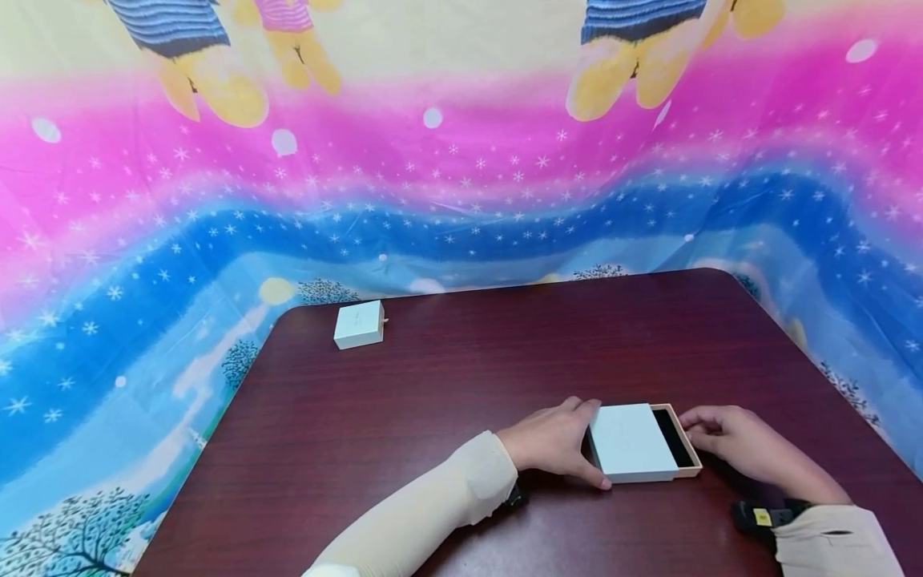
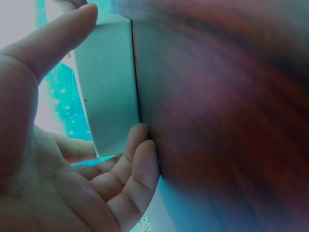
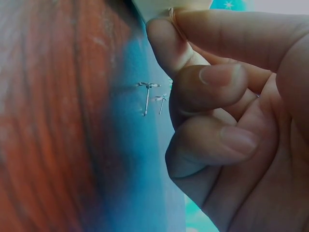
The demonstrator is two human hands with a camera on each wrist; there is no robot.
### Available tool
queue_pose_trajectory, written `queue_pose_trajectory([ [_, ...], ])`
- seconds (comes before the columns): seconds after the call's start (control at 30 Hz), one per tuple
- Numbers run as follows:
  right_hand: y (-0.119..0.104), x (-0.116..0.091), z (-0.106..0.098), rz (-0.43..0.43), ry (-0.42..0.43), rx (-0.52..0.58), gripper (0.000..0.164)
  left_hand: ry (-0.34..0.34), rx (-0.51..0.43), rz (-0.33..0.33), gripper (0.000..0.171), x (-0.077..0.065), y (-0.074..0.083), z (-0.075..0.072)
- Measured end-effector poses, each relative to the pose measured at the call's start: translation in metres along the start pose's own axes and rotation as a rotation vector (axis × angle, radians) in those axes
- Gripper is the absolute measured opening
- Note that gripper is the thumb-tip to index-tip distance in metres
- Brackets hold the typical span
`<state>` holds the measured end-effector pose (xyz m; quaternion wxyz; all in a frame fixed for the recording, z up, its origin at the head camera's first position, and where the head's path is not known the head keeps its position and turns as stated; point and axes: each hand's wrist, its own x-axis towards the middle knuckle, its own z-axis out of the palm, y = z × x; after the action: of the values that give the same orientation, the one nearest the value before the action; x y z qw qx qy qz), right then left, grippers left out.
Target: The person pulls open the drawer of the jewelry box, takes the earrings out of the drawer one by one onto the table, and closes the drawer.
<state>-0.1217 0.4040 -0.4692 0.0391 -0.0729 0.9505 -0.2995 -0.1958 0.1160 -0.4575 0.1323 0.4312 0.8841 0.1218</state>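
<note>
A flat white drawer box (image 1: 634, 445) lies on the table in the head view. Its inner drawer (image 1: 678, 439) is partly out on the right, showing a black lining. My left hand (image 1: 551, 439) holds the white sleeve from the left, thumb on the near edge and fingers around the far one; the sleeve's end face (image 2: 108, 87) shows in the left wrist view. At the drawer's right end my right hand (image 1: 750, 445) pinches a thin ribbon pull (image 3: 176, 23) between thumb and index finger, the other fingers curled. Two small silver stud-like pieces (image 3: 147, 99) appear beside these fingers.
A smaller white box (image 1: 360, 324) with a short tab on its right side stands at the table's back left. The dark red-brown table (image 1: 461, 361) has rounded far corners. Behind it hangs a printed cloth (image 1: 461, 184) in pink and blue.
</note>
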Motion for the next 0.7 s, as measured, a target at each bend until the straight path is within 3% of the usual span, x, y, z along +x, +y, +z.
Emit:
queue_pose_trajectory([
  [0.7, -0.0038, -0.0007, -0.0011, 0.007, -0.01, 0.025, 0.015, 0.006, 0.03, -0.004, 0.114, 0.0037, 0.0013, 0.0013],
])
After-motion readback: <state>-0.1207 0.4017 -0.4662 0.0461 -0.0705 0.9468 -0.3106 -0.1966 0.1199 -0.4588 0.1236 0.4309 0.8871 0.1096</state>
